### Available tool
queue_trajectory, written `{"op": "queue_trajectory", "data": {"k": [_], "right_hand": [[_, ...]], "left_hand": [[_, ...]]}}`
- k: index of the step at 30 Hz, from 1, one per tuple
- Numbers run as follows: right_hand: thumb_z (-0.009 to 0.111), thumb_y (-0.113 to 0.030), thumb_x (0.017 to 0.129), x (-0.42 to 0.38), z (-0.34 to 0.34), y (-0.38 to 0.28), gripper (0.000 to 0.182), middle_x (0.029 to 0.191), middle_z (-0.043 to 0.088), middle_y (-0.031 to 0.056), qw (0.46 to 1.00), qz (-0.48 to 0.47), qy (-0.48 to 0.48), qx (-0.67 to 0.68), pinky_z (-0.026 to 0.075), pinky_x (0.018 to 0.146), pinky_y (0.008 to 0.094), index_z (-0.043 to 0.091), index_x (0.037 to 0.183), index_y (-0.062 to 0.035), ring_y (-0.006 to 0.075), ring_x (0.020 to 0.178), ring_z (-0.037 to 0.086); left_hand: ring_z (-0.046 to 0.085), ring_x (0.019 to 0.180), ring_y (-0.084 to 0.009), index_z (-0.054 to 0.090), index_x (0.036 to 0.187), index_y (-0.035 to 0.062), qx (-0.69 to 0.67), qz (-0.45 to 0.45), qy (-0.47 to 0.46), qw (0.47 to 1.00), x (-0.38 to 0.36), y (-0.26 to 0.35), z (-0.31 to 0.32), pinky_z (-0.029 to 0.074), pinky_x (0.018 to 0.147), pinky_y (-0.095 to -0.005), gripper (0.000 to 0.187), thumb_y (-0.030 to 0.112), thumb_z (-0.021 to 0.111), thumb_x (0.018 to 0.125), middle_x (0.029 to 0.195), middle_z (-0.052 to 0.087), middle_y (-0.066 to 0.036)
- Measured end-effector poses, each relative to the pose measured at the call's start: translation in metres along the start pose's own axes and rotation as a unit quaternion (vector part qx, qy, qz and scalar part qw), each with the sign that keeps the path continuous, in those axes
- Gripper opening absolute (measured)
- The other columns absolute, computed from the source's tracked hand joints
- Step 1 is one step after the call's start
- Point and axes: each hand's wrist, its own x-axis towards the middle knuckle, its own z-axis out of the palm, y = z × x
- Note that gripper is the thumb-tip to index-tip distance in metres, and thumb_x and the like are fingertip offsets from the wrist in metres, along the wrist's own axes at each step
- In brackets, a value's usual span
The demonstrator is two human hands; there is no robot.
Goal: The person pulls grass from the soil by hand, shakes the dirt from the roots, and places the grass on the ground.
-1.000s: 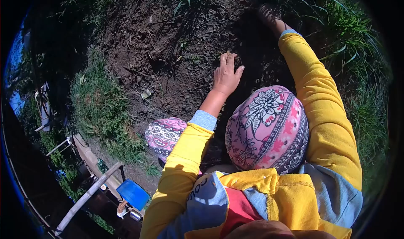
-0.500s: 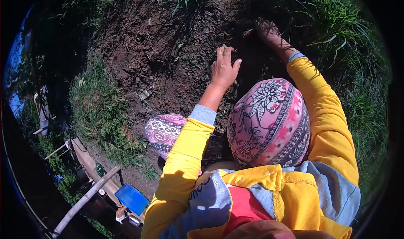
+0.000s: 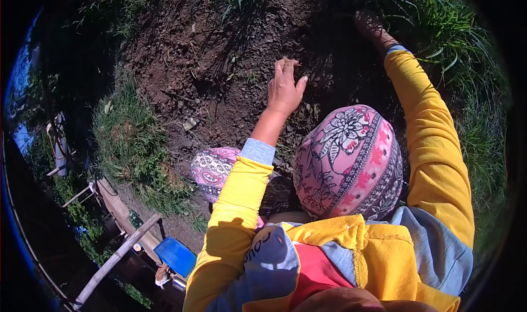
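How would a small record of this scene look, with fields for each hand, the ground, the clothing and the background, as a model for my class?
Left hand: in sunlight over the soil, thumb apart from the fingers; contact unclear
Right hand: in shade beside the long grass; grip too dark to tell
Ground: brown, crumbly soil with a grass clump at left
Clothing: yellow sleeves, pink patterned cloth over the legs
Background: pale pole and blue object, lower left
Light: strong sun, deep shadows

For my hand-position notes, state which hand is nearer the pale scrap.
Left. The left hand is beyond the pale scrap, to its right; the right hand is farther right and beyond, by the grass.
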Motion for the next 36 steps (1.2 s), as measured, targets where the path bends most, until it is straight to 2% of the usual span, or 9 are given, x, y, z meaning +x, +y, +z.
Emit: {"op": "queue_trajectory", "data": {"k": [8, 11, 12, 15, 17, 19, 22, 28, 36], "right_hand": [[0.049, -0.019, 0.078, -0.025, 0.013, -0.013, 0.021, 0.077, 0.061, 0.0198, 0.994, 0.055, 0.024, 0.091, 0.049, 0.065, 0.0436, 0.061, 0.082, -0.0030, 0.0350, 0.075, 0.061], [0.051, -0.019, 0.077, -0.070, -0.030, -0.055, 0.021, 0.078, 0.061, 0.0199, 0.994, 0.029, -0.060, 0.085, 0.049, 0.066, 0.0437, 0.061, 0.085, -0.0025, 0.0348, 0.076, 0.060], [0.050, -0.018, 0.077, -0.083, -0.033, -0.070, 0.022, 0.081, 0.061, 0.0197, 0.993, -0.034, -0.073, 0.082, 0.049, 0.067, 0.0427, 0.060, 0.088, -0.0018, 0.0336, 0.078, 0.061], [0.044, -0.011, 0.075, -0.087, -0.041, -0.090, 0.021, 0.080, 0.060, 0.0187, 0.981, -0.149, -0.109, 0.065, 0.049, 0.069, 0.0405, 0.059, 0.088, -0.0011, 0.0327, 0.077, 0.060], [0.043, -0.009, 0.076, -0.058, -0.020, -0.083, 0.023, 0.089, 0.060, 0.0166, 0.952, -0.243, 0.184, -0.041, 0.049, 0.070, 0.0400, 0.056, 0.095, -0.0016, 0.0352, 0.076, 0.059], [0.043, -0.009, 0.078, -0.008, 0.013, -0.056, 0.024, 0.093, 0.059, 0.0162, 0.905, -0.277, 0.285, -0.150, 0.048, 0.075, 0.0398, 0.054, 0.099, -0.0023, 0.0350, 0.078, 0.059], [0.045, -0.013, 0.077, 0.028, 0.021, -0.034, 0.023, 0.094, 0.059, 0.0183, 0.776, -0.185, 0.419, -0.433, 0.048, 0.072, 0.0405, 0.060, 0.090, -0.0023, 0.0313, 0.089, 0.058], [0.046, -0.011, 0.078, 0.059, 0.017, 0.004, 0.019, 0.083, 0.061, 0.0190, 0.964, -0.170, 0.154, -0.136, 0.050, 0.064, 0.0411, 0.061, 0.086, -0.0029, 0.0298, 0.076, 0.061], [0.046, -0.017, 0.079, 0.051, 0.005, -0.014, 0.022, 0.080, 0.061, 0.0201, 0.997, 0.027, 0.053, -0.047, 0.049, 0.063, 0.0419, 0.063, 0.081, -0.0036, 0.0309, 0.077, 0.061]], "left_hand": [[0.059, 0.070, -0.0219, 0.044, 0.112, 0.0075, -0.004, -0.018, 0.026, 0.999, -0.008, -0.008, -0.023, 0.047, 0.071, -0.0371, 0.042, 0.020, 0.062, 0.076, 0.119, 0.039, -0.016], [0.059, 0.070, -0.0216, 0.044, 0.111, 0.0073, -0.018, -0.019, 0.032, 0.999, -0.005, -0.015, -0.026, 0.047, 0.071, -0.0363, 0.042, 0.019, 0.062, 0.075, 0.117, 0.041, -0.015], [0.056, 0.080, -0.0243, 0.046, 0.109, 0.0020, -0.024, -0.009, 0.047, 0.999, -0.004, -0.014, -0.027, 0.049, 0.067, -0.0283, 0.041, 0.014, 0.064, 0.075, 0.115, 0.041, -0.019], [0.053, 0.088, -0.0260, 0.046, 0.109, 0.0011, -0.046, -0.016, 0.032, 0.998, 0.001, -0.013, -0.029, 0.050, 0.067, -0.0280, 0.040, 0.012, 0.064, 0.075, 0.114, 0.041, -0.019], [0.049, 0.095, -0.0279, 0.046, 0.109, 0.0008, -0.044, 0.015, 0.057, 0.997, 0.001, -0.012, -0.026, 0.050, 0.067, -0.0277, 0.040, 0.011, 0.064, 0.074, 0.113, 0.042, -0.019], [0.047, 0.098, -0.0284, 0.046, 0.109, 0.0007, -0.048, 0.017, 0.066, 0.997, 0.002, -0.007, -0.029, 0.050, 0.066, -0.0275, 0.040, 0.010, 0.064, 0.074, 0.113, 0.042, -0.019], [0.052, 0.088, -0.0247, 0.045, 0.110, 0.0013, -0.053, -0.014, 0.061, 0.997, 0.000, -0.008, -0.034, 0.049, 0.066, -0.0268, 0.041, 0.010, 0.064, 0.074, 0.113, 0.041, -0.019], [0.056, 0.068, -0.0209, 0.044, 0.111, 0.0053, -0.028, -0.029, 0.062, 0.997, -0.004, -0.025, -0.035, 0.047, 0.068, -0.0337, 0.042, 0.016, 0.063, 0.075, 0.113, 0.041, -0.016], [0.057, 0.067, -0.0220, 0.045, 0.110, 0.0049, -0.017, -0.001, 0.053, 0.998, -0.006, -0.023, -0.032, 0.047, 0.068, -0.0347, 0.041, 0.017, 0.063, 0.075, 0.111, 0.042, -0.016]]}}
